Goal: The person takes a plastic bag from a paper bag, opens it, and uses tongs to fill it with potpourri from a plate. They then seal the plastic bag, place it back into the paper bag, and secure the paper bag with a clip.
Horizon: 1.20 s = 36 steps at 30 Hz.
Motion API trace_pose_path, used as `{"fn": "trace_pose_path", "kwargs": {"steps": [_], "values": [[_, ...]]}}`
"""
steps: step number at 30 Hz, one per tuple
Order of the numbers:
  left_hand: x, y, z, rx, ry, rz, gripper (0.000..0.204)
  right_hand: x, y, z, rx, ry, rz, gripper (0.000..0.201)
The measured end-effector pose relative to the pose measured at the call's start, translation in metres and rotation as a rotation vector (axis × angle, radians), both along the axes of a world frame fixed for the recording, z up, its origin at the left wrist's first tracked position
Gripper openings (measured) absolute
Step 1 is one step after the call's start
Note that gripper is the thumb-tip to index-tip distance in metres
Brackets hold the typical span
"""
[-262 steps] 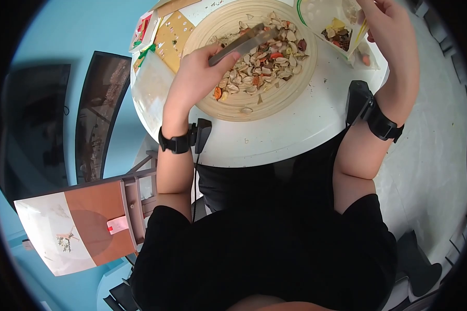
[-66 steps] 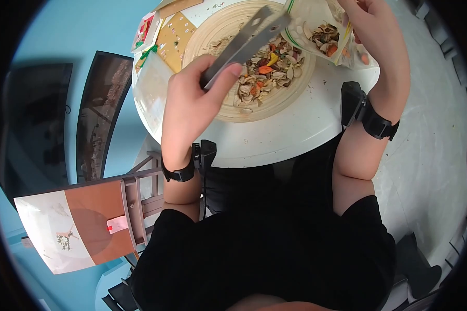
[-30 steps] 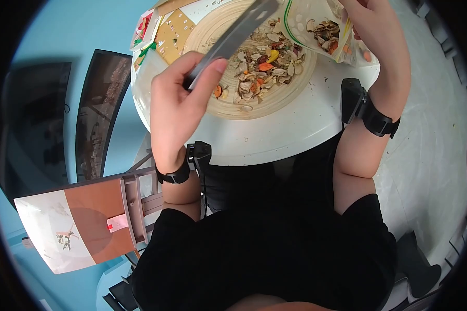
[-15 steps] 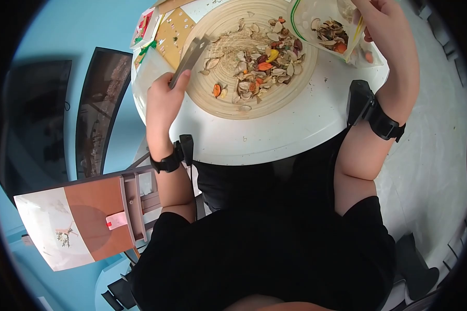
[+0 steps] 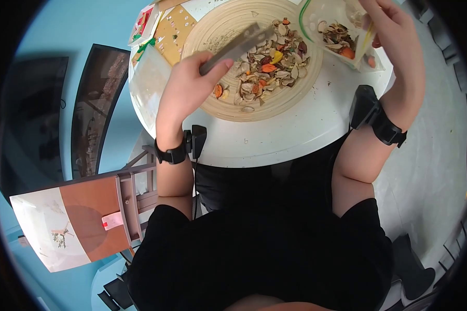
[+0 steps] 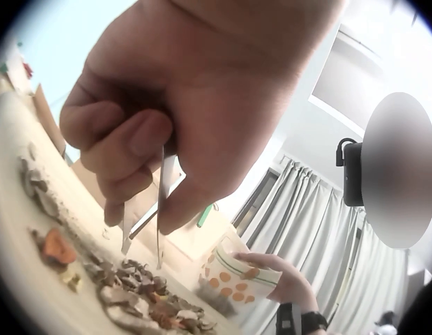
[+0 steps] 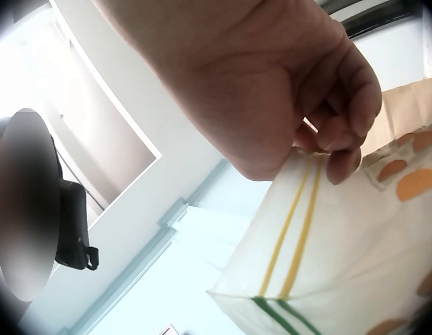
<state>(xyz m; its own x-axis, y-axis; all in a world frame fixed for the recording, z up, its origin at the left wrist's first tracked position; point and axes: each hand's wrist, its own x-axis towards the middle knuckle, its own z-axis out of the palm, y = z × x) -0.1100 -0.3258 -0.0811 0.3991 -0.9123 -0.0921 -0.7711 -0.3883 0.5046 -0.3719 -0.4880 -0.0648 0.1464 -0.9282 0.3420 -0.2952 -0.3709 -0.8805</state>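
My left hand grips metal tongs over a round, pale ringed plate. Both arms of the tongs point at a heap of dried petals, with orange and yellow pieces among them. In the left wrist view, the tong tips stand close above the petals, slightly apart. At the plate's right edge, my right hand pinches the rim of a clear zip bag. Its mouth is open, and petals lie inside. The right wrist view shows the bag's yellow and green seal strips and orange dots.
The plate stands on a white round table. Left of it lie a gold patterned card, a clear sheet and a small box with green ribbon. Petal crumbs dot the tabletop. A folding chair stands at left.
The tongs went from near the bag to the plate's left side, then back right over the heap. Since the oldest frame, the heap has shrunk and more petals lie in the bag.
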Motion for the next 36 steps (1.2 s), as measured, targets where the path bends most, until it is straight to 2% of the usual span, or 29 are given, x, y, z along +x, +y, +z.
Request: {"fn": "trace_pose_path", "kwargs": {"steps": [4,6,10,14,16,20,23,28,32,34,36], "values": [[-0.013,-0.022,-0.004,-0.143,-0.169,-0.075,0.045,-0.001,-0.003,-0.004,-0.013,0.010,-0.060,0.031],[-0.022,-0.028,-0.009,-0.125,-0.194,-0.109,0.045,-0.001,-0.004,-0.003,-0.035,0.017,-0.057,0.031],[-0.014,-0.011,-0.008,-0.148,-0.237,-0.156,0.047,-0.006,-0.005,0.000,0.026,0.023,-0.002,0.031],[0.001,0.037,0.013,-0.026,-0.177,0.109,0.047,-0.005,-0.007,0.001,0.085,-0.009,0.016,0.032],[0.010,0.055,0.016,0.013,-0.198,0.254,0.046,-0.002,-0.004,-0.004,0.000,0.016,-0.021,0.031],[0.020,0.077,-0.006,-0.061,-0.285,0.228,0.047,0.000,-0.001,-0.001,-0.012,0.054,-0.009,0.030],[0.009,0.084,0.005,0.042,-0.062,0.215,0.046,0.003,0.004,0.000,-0.059,0.066,0.009,0.031],[0.009,0.100,0.014,-0.009,-0.144,0.370,0.046,0.006,0.011,0.001,-0.094,0.094,-0.026,0.031],[0.012,0.107,0.006,0.064,-0.003,0.279,0.047,-0.001,0.008,0.009,0.039,0.053,0.050,0.031],[0.010,0.108,0.007,0.118,0.150,0.275,0.047,-0.002,0.005,0.006,0.028,0.039,0.068,0.030],[0.005,0.100,0.007,0.118,0.164,0.288,0.050,-0.004,0.010,0.005,-0.015,0.039,0.055,0.030]]}}
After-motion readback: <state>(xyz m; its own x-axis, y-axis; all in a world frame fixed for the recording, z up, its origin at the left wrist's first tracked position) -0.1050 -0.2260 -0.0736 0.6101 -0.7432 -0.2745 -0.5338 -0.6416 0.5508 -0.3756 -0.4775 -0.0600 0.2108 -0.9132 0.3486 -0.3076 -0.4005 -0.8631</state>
